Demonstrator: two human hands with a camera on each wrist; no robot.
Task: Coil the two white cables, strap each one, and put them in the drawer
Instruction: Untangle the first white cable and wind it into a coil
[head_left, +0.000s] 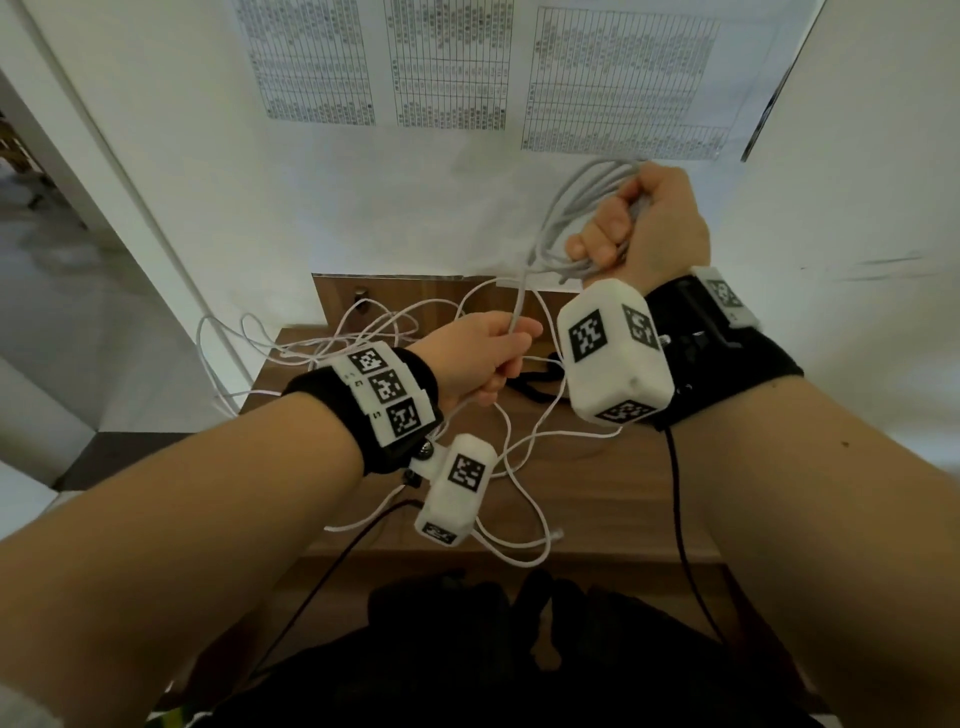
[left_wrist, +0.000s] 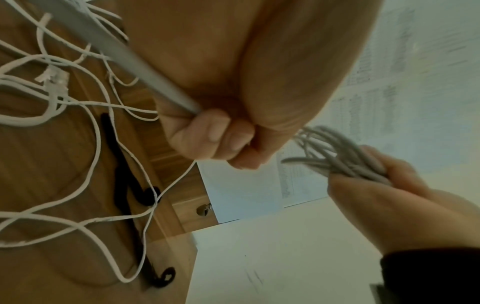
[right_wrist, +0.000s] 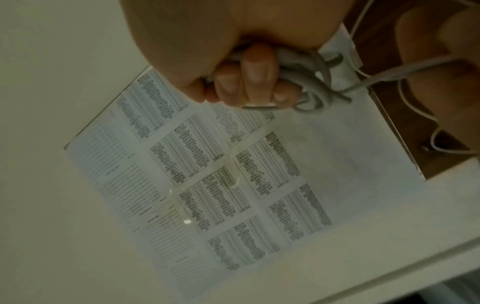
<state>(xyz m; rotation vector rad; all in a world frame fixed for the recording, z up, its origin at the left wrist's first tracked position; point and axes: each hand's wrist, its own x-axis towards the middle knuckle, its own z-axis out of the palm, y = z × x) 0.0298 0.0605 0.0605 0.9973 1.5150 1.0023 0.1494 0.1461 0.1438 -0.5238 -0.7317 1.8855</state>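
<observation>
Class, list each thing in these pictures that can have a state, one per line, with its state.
Thick cable: partly coiled, loops gripped in right hand, tail held by left hand.
Thin cable: uncoiled, tangled loose on the table.
Black straps: unused, lying on the table.
Wall sheets: stuck flat to the wall.

Wall sheets' (head_left: 447, 62) print blurred, unreadable

head view downward, wrist views close
</observation>
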